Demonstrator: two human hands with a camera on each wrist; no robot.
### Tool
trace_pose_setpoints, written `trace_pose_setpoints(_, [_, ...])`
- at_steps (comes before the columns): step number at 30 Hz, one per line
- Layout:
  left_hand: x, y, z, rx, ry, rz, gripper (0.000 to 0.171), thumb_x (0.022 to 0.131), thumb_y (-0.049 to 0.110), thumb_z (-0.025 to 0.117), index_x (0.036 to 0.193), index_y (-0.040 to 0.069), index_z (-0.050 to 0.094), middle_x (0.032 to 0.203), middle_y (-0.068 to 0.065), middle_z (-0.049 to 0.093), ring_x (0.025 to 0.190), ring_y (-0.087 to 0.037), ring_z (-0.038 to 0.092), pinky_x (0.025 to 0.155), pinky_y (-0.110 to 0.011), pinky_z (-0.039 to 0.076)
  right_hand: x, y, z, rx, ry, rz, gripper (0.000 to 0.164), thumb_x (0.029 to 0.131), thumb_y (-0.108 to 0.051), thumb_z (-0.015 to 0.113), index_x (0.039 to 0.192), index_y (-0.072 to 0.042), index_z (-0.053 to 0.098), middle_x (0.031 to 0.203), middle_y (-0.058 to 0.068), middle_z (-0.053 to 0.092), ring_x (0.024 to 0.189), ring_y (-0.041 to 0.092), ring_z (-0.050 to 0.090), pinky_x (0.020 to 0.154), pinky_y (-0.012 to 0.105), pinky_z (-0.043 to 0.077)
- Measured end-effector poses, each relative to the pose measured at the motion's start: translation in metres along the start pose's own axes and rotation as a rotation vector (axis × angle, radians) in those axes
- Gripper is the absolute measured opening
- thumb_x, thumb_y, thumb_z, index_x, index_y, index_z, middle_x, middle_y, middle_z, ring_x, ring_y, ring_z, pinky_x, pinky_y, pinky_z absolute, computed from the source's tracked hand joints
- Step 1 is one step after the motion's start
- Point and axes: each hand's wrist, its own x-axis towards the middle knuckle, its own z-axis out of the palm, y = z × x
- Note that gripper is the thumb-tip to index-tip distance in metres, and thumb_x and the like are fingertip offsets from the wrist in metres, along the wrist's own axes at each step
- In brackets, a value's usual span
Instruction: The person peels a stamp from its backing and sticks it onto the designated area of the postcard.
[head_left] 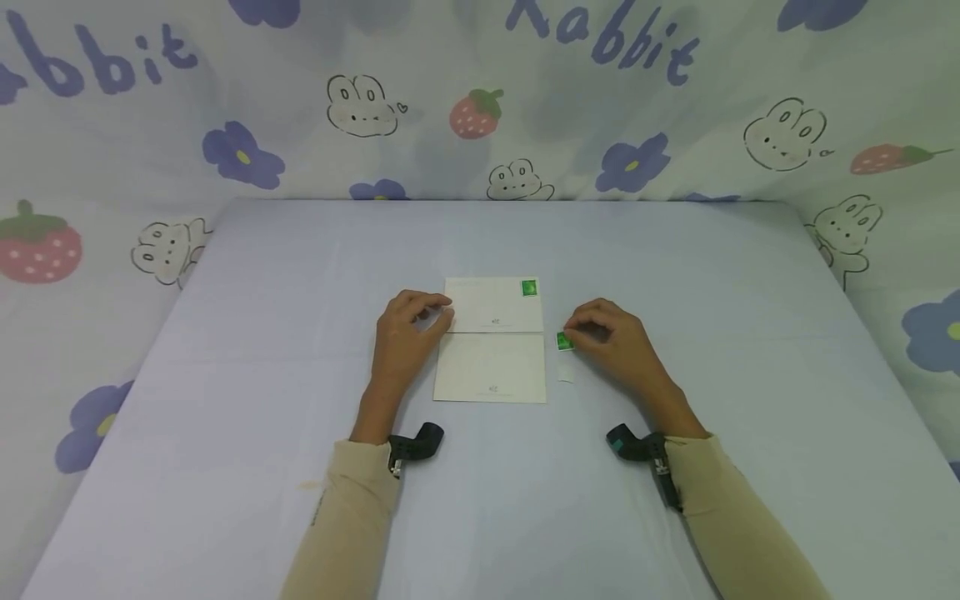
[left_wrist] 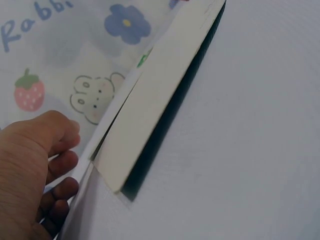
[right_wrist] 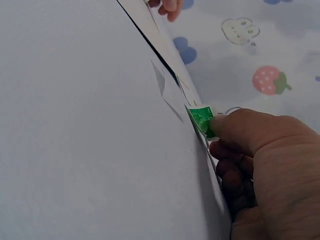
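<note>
Right hand (head_left: 615, 337), I see remotely, pinches a green stamp (right_wrist: 201, 118) just right of the near card (head_left: 491, 367). That card lies midway between the desk (head_left: 675, 267) side edges, a white scrap (head_left: 566, 373) beside its right edge. Beyond lies the far card (head_left: 487, 302), left hand (head_left: 405, 329) at its left edge, fingers loosely bent, a second stamp (head_left: 529, 288) in its far right corner.
</note>
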Motion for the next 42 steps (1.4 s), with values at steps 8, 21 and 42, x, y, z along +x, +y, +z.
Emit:
trace_pose_setpoints(8, [-0.007,0.001,-0.002,-0.041,-0.011,-0.043,0.018,0.091,0.02,0.075,0.107,0.015,0.077,0.105,0.001,0.064,0.095,-0.018,0.056,0.084,-0.035,0.046,-0.003,0.0,0.0,0.029,0.008,0.036,0.008,0.09,-0.021,0.078,0.096,-0.017,0.075,0.106,-0.007,0.067,0.104,0.012,0.059,0.091,0.029,0.046])
trace_pose_setpoints(21, [-0.017,0.003,-0.001,-0.08,-0.007,-0.04,0.017,0.09,0.019,0.076,0.107,0.016,0.077,0.105,0.001,0.064,0.094,-0.017,0.055,0.083,-0.035,0.046,-0.009,-0.004,-0.003,0.094,0.017,0.122,0.013,0.091,-0.027,0.076,0.097,-0.015,0.075,0.105,-0.006,0.067,0.104,0.011,0.059,0.092,0.027,0.047])
trace_pose_setpoints(42, [-0.038,0.012,-0.004,-0.059,-0.027,-0.049,0.017,0.091,0.019,0.076,0.107,0.016,0.077,0.105,0.002,0.064,0.094,-0.017,0.054,0.082,-0.036,0.045,-0.03,-0.046,-0.009,0.155,0.012,0.13,0.011,0.092,-0.013,0.074,0.098,-0.004,0.073,0.105,0.007,0.068,0.101,0.018,0.059,0.09,0.028,0.048])
